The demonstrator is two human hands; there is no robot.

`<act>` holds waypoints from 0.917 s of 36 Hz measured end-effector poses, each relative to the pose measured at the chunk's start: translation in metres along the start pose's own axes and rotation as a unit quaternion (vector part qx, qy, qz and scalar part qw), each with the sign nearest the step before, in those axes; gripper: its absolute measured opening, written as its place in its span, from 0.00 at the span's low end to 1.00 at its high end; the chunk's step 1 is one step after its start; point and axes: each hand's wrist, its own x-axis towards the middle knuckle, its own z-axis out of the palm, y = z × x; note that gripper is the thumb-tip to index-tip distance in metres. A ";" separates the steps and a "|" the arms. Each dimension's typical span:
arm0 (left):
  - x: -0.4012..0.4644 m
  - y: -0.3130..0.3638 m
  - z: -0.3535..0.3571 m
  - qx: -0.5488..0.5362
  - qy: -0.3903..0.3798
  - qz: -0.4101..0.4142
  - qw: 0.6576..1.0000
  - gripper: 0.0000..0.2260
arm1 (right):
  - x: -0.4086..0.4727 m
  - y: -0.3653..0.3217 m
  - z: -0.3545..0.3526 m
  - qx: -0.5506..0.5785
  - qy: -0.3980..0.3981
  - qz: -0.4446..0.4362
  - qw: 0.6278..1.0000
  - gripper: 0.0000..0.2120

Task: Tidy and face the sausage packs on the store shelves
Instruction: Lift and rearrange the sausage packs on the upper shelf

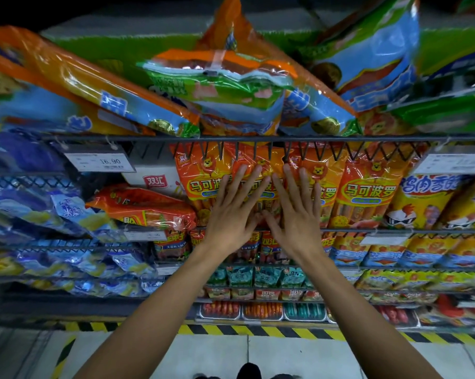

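Several orange sausage packs with a lion face stand upright in a row on the middle wire shelf; one stands free at the right [366, 192]. My left hand [235, 209] and my right hand [293, 212] lie side by side, fingers straight and spread, pressing flat on the front of the centre pack [261, 165]. Another orange pack [146, 207] lies tipped on its side to the left of the row. Above, big orange, blue and green packs [217, 83] lie piled and slanted on the top shelf.
A wire shelf rail [258, 138] runs just above my fingertips, with a price tag [101, 161] at the left. Blue packs [39, 203] fill the left shelves, yellow chicken-sausage packs [433, 203] the right. Lower shelves hold smaller packs. Yellow-black hazard tape [258, 330] marks the floor.
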 end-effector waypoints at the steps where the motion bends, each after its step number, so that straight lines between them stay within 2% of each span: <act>1: 0.000 0.000 -0.002 -0.001 -0.005 -0.001 1.000 0.39 | 0.000 0.000 0.000 -0.003 -0.002 0.003 1.000 0.35; 7: -0.009 0.003 -0.024 -0.106 -0.003 -0.018 0.994 0.33 | 0.002 -0.010 -0.005 0.016 -0.001 0.030 0.999 0.36; 14: -0.059 -0.015 -0.059 -0.151 0.016 -0.125 0.980 0.27 | 0.004 -0.022 -0.016 0.058 -0.016 0.059 0.996 0.38; 18: -0.073 -0.031 -0.086 -0.217 0.050 -0.262 0.939 0.28 | 0.006 -0.031 -0.028 0.125 0.007 0.064 0.990 0.30; 20: -0.072 -0.043 -0.097 -0.256 0.050 -0.292 0.920 0.28 | 0.006 -0.038 -0.032 0.180 -0.012 0.042 0.983 0.26; 25: -0.053 -0.069 -0.110 -0.310 0.027 -0.329 0.891 0.28 | 0.010 -0.067 -0.030 0.236 -0.104 0.026 0.966 0.24; 28: -0.038 -0.085 -0.108 -0.332 -0.027 -0.333 0.882 0.22 | 0.011 -0.085 -0.021 0.246 -0.147 0.061 0.956 0.25; 31: -0.025 -0.093 -0.098 -0.332 -0.108 -0.308 0.885 0.20 | 0.010 -0.096 -0.011 0.231 -0.152 0.088 0.957 0.27; 33: -0.019 -0.098 -0.092 -0.333 -0.122 -0.301 0.885 0.22 | 0.009 -0.103 -0.007 0.218 -0.147 0.099 0.960 0.27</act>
